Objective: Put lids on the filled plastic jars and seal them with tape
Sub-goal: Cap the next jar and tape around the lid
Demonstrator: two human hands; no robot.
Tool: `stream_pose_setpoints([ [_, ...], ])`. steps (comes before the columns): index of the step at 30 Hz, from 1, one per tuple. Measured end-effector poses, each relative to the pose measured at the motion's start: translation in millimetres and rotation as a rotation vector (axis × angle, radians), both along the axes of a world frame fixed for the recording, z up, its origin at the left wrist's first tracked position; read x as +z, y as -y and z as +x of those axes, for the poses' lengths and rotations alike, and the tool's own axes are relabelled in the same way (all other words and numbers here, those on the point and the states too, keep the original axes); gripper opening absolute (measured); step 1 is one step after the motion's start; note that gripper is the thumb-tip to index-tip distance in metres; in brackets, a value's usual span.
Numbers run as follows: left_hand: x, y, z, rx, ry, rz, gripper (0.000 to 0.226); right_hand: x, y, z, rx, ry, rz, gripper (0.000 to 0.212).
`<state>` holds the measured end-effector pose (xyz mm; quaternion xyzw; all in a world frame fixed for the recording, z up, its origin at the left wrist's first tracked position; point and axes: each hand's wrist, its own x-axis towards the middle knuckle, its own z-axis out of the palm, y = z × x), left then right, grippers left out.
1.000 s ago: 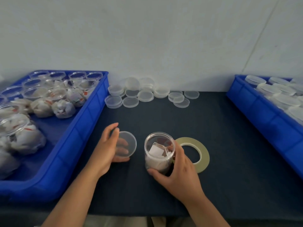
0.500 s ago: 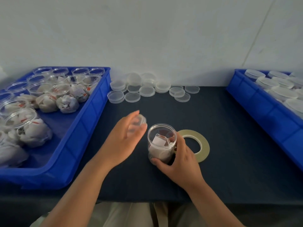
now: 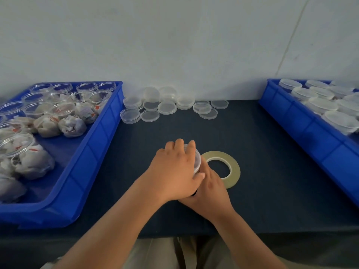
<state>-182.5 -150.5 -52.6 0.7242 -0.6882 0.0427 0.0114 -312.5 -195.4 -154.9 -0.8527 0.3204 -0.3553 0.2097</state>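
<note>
You face a pale wall above a dark work table.
The wall (image 3: 174, 45) ahead of you is off-white, softly and evenly lit, and a thin slanted line (image 3: 292, 35) runs down it at the far right. Your table (image 3: 272, 171) is matte dark navy, and its far edge meets the wall.

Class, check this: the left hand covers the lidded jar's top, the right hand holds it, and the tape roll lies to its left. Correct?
No. The head view shows the tape roll right of the lidded jar, beside the right hand; the left hand covers its top as stated.
</note>
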Motion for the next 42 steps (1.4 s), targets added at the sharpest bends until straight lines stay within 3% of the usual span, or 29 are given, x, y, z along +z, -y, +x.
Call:
stream_pose_setpoints([
  [4,-2.3,9.1,-3.6,0.003,-0.036,-0.051,0.072,1.9,0.9,0.6,-0.012,-0.008,-0.024,0.061],
  [9,-2.9,5.9,21.5,-0.23,-0.232,-0.014,0.074,1.5,3.3,-2.8,-0.009,0.051,0.107,0.077],
  [15,4.4,14.9,32.7,-0.469,-0.468,-0.003,0.024,3.5,3.2,-9.5,0.103,0.056,0.153,0.077],
  [17,3.9,12.4,41.9,-0.488,-0.52,0.015,0.026,4.9,1.9,-11.6,0.112,0.058,0.17,0.075],
  [20,6.1,-0.6,61.5,-0.336,-0.579,-0.005,0.074,7.5,1.9,-10.3,0.1,0.076,0.182,0.073],
  [23,5.2,-16.4,72.0,-0.204,-0.608,0.033,0.094,5.0,1.5,-7.6,0.101,0.085,0.165,0.078],
  [26,-4.6,-30.7,39.4,-0.109,-0.566,0.107,0.096,0.0,-2.4,-4.3,0.073,0.038,0.071,0.084],
  [29,-17.7,-32.2,-9.7,0.144,-0.353,-0.085,0.106,3.9,-4.7,-0.5,0.045,-0.074,0.029,0.067],
  [31,-20.1,-28.1,-30.6,0.277,-0.235,-0.22,0.095,8.0,-6.4,-0.8,0.065,-0.047,0.064,0.047],
  [33,-22.0,-24.3,-34.5,0.3,-0.22,-0.322,0.072,10.1,-8.3,-2.7,0.085,-0.01,0.111,0.043],
  [35,-25.1,-22.3,-26.3,0.204,-0.258,-0.374,0.055,11.9,-10.2,-4.5,0.087,0.013,0.119,0.054],
  [38,-25.5,-20.6,-6.4,-0.023,-0.336,-0.377,0.049,9.4,-9.4,-3.3,0.061,0.0,-0.031,0.076],
  [42,-20.1,-18.7,13.8,-0.218,-0.416,-0.333,0.043,7.8,-7.2,-0.5,0.043,-0.021,-0.013,0.082],
])
